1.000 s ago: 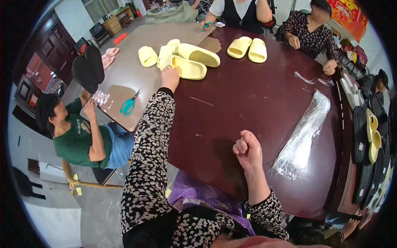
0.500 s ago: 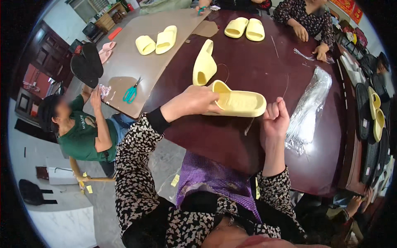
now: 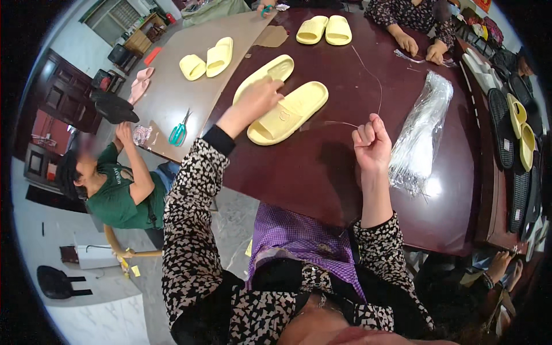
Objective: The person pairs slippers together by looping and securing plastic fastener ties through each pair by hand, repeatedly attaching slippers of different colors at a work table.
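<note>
Two yellow slide sandals lie side by side on the dark red table, in front of me. My left hand (image 3: 259,102) reaches over the left slide (image 3: 278,68), its fingers curled at that slide's inner edge and partly hidden. Close by on its right is the other slide (image 3: 302,102), strap toward me, with a small mark on the strap. My right hand (image 3: 372,142) is raised to the right of the pair, closed in a pinch on a thin, pale strand (image 3: 379,86). The strand arcs away toward the far side, and a short end sticks out leftward.
A bundle of clear strands (image 3: 422,135) lies right of my right hand. Farther off are two more yellow pairs (image 3: 339,30), (image 3: 219,56) and teal scissors (image 3: 178,133). Co-workers sit at the left (image 3: 123,190) and far right (image 3: 411,26). Several slides line the right edge (image 3: 503,129).
The slide my left hand held up now lies on the table beside its mate. My left hand has moved left and away from me; the right hand keeps its pinch on the strand.
</note>
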Motion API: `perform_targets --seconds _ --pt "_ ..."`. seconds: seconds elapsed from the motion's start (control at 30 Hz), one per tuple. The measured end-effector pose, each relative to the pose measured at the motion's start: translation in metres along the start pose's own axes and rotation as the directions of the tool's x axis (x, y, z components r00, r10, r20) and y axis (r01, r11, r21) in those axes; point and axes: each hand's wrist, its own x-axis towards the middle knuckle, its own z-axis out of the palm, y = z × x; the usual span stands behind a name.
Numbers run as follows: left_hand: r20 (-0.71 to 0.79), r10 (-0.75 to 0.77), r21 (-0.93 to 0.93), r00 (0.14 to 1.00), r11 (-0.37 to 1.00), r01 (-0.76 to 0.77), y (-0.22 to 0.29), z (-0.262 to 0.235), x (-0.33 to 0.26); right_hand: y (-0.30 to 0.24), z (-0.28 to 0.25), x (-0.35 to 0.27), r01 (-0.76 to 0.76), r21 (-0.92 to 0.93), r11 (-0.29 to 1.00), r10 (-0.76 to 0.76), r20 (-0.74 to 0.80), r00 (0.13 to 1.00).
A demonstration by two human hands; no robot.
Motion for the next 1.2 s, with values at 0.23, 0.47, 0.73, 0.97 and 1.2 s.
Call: perform_targets --seconds 0.23,0.47,0.73,0.97,1.2 --pt "0.167 -0.428 0.021 0.888 0.902 0.431 -0.094 0.001 0.003 0.015 0.013 -0.001 -0.031 -0.058 0.998 0.030 -0.025 0.999" --pt "0.268 -0.414 -0.484 0.870 0.723 0.493 -0.068 -0.008 -0.007 0.011 0.020 0.001 -0.004 -0.328 0.945 -0.046 -0.145 0.988" --pt "0.339 -0.305 -0.916 0.890 0.109 0.386 -0.057 0.042 -0.068 0.046 -0.005 -0.005 0.228 -0.937 0.264 -0.173 0.186 0.967" --pt "0.266 -0.359 -0.918 0.895 0.189 0.349 0.020 0.070 -0.096 0.036 0.018 -0.008 0.510 -0.778 -0.368 -0.314 0.620 0.719" --pt "-0.070 -0.502 -0.699 0.862 0.641 0.317 0.056 0.067 -0.138 0.057 0.064 0.003 0.373 -0.659 -0.654 0.227 0.299 0.927"
